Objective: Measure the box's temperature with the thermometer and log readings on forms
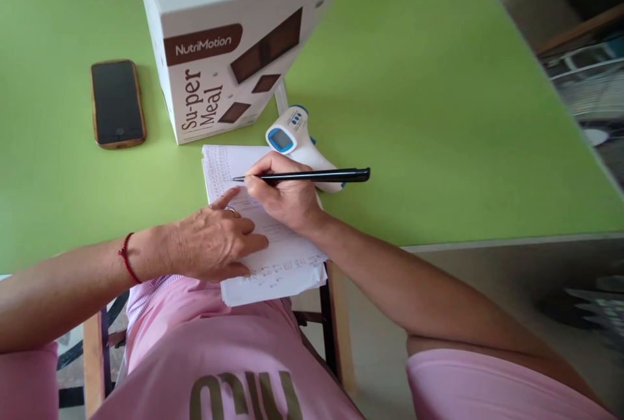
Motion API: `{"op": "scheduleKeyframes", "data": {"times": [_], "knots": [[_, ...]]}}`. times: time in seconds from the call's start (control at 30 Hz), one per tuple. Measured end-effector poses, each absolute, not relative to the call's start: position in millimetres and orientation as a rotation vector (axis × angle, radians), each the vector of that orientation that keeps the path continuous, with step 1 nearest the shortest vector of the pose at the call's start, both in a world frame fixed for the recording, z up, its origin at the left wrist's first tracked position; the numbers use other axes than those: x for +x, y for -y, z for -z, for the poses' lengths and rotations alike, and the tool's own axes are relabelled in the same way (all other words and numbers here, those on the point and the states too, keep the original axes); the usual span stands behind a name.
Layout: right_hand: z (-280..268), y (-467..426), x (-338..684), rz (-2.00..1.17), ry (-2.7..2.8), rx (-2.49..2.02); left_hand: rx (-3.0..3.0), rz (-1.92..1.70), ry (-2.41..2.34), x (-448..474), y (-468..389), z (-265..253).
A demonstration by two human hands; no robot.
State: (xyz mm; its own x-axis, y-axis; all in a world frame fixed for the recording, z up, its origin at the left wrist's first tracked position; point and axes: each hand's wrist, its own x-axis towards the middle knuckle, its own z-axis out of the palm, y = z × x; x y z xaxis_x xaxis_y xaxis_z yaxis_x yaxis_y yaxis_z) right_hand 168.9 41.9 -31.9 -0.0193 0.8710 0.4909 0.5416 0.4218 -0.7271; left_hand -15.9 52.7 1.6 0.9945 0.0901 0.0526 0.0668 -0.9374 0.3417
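Note:
My right hand [287, 196] is closed round a black pen [316, 175], whose tip points left onto the upper part of a written-on paper [275, 235]. The pen's back end sticks out past my hand to the right. Flat on the paper lies my left hand [214, 241], fingers spread, its index finger just below the pen tip. Handwriting fills rows on the sheet, too small to read. The paper's lower end hangs over the table's near edge. Just behind my right hand, a white and blue infrared thermometer [305, 147] lies partly covered by the hand and pen.
A tall white NutriMotion box [209, 91] stands behind the paper. To its left a phone [118, 103] in a brown-edged case lies screen up on the green table [439, 114]. Beyond the table's right edge is a fan-like wire grille [592, 72].

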Motion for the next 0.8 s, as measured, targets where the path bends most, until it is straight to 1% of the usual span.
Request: {"op": "scheduleKeyframes", "data": {"times": [0.8], "knots": [[32.2,-42.2,170.2,-0.419,1.732,-1.271,2.786,-0.115,-0.106,-16.0,-53.7,-1.6]]}}
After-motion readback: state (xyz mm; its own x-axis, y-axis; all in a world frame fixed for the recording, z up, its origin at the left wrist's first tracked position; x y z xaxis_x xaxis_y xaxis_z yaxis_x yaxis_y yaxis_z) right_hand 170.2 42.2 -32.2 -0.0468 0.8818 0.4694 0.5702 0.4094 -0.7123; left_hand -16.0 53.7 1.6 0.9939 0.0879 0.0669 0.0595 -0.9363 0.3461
